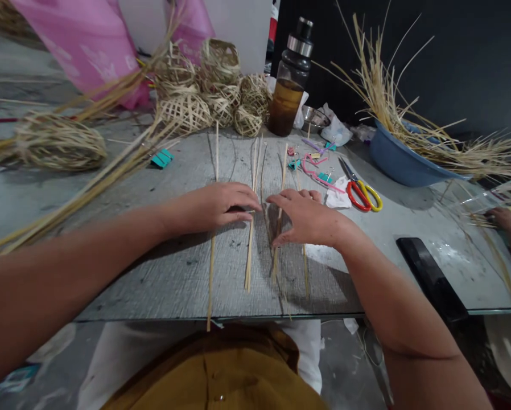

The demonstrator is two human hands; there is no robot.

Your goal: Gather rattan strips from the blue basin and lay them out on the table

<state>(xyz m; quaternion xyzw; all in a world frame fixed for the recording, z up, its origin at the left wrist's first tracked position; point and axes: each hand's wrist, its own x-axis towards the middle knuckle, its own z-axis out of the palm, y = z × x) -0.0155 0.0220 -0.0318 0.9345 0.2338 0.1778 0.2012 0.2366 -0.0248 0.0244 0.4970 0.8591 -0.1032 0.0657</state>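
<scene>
Several thin, pale strips lie lengthwise on the grey table [161,285], spaced apart in front of me. My left hand [232,206] rests across the leftmost strip [211,267], its fingers apart and reaching to the middle strips [249,256]. Facing it, my right hand [300,215] lies over the strips on the right [284,165], fingers spread and thumb toward me. A narrow gap with a thin dark strip [264,196] separates the fingertips of both hands. Neither hand visibly grips anything.
Woven balls [182,108] and a bottle [287,85] stand behind. To the right are scissors [360,191], clips, a phone [430,279], and a blue basin [409,159] of strips. Long strips [89,182] cross the left side. Another person's hand [509,219] is at the far right.
</scene>
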